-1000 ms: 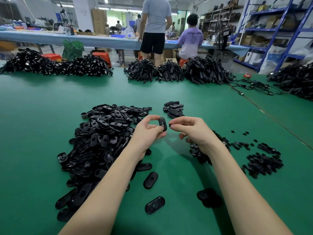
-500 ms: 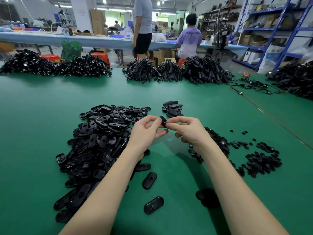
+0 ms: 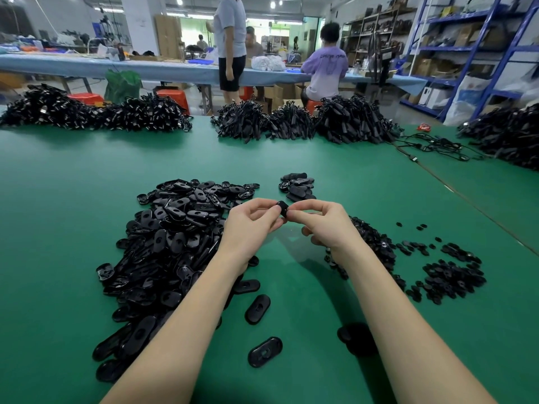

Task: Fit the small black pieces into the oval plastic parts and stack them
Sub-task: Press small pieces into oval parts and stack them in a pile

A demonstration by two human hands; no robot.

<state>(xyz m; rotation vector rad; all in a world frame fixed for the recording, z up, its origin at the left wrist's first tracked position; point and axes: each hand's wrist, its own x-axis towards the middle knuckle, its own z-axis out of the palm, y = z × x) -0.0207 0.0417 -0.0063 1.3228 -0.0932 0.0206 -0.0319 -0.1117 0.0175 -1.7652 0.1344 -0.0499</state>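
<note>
Oval plastic part [image 3: 282, 210] sits pinched between both hands, held up over the green table [image 3: 58, 217] at centre. Near edge first: two loose ovals lie flat on the table, one [image 3: 264, 351] closest, another [image 3: 257, 309] just beyond it; a dark piece [image 3: 354, 336] lies partly under the right forearm. Left hand [image 3: 250, 228] has thumb and fingertips curled onto the part's left side. Right hand [image 3: 323, 225] pinches the part's right end with thumb and forefinger, other fingers curled under; whether it also holds a small black piece, cannot tell. Big heap of oval parts [image 3: 175, 237] lies left of the left arm. Small black pieces [image 3: 452, 275] scattered in a pile on the right, more beside the right wrist. Small stack of ovals [image 3: 297, 186] just beyond the hands. Far table edge: bundles of black cables [image 3: 294, 121] in rows. Behind, a person standing [image 3: 232, 45] and a person seated [image 3: 326, 65] at a blue bench, blue shelving [image 3: 466, 48] at right.
</note>
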